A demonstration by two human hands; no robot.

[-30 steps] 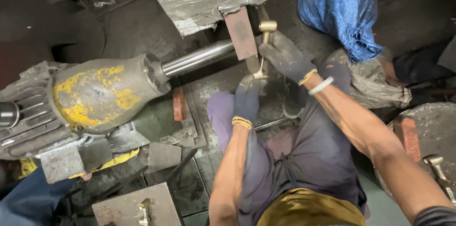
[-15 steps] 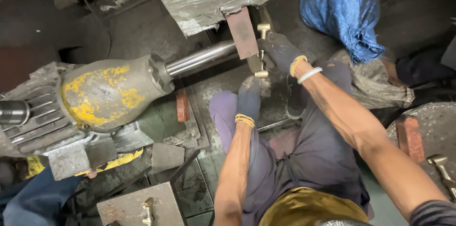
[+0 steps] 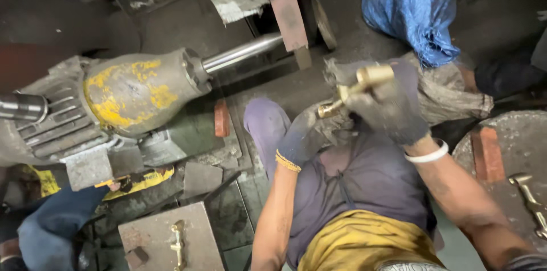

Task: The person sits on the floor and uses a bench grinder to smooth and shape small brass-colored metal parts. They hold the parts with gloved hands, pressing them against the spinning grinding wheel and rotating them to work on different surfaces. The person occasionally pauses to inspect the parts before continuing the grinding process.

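The right hand (image 3: 387, 109), in a dark glove, is clenched around a brass fitting (image 3: 356, 87) and holds it above the lap. The left hand (image 3: 305, 134), also gloved, grips a grey rag (image 3: 336, 126) that touches the lower end of the fitting. Just behind them lies a blue bag (image 3: 413, 9). To the left stands a grey and yellow machine housing (image 3: 134, 91) with a shiny steel shaft (image 3: 242, 53).
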